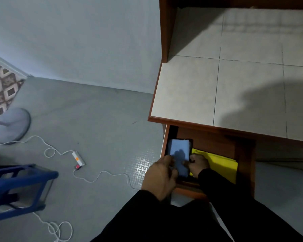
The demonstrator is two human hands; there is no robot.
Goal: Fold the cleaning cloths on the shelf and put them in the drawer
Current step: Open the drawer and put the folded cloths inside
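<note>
Drawer (246,165) opening — narrow, under overhanging shelf (217,95)

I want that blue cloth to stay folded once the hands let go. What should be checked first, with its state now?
1. Drawer pulled open: ok.
2. Blue cloth folded: ok.
3. Left hand and right hand both grip the cloth's near end: ok.
4. Cloth resting flat on what is under it: cannot tell.
5. Clear of the yellow cloth beside it: ok.
6. Tiled shelf free of more cloths: cannot tell, its right part runs out of view.
</note>
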